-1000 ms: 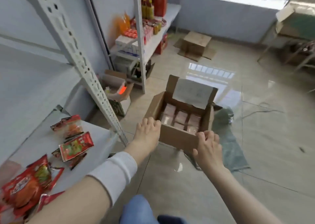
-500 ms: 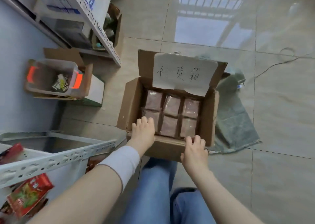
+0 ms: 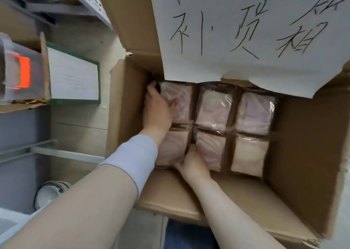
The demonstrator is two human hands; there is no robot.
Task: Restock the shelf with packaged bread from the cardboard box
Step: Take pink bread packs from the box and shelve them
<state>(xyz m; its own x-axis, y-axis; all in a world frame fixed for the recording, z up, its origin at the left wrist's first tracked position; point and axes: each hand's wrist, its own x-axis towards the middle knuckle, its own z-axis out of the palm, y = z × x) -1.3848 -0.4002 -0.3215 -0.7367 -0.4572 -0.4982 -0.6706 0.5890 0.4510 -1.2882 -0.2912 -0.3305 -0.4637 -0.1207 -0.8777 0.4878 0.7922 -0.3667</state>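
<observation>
Pale tiled floor showed left of the cardboard box. Inside it, the left hand gripped the far-left bread packet, fingers wedged down against the box's left wall. The right hand pinched the near-left bread packet, fingertips sunk in the dark gap beside it. Four more packets completed two rows of three — edge to edge, little slack. A paper sign at the far side read 补货箱 and overhung the far row's edge. Glossy wrap hid any print.
</observation>
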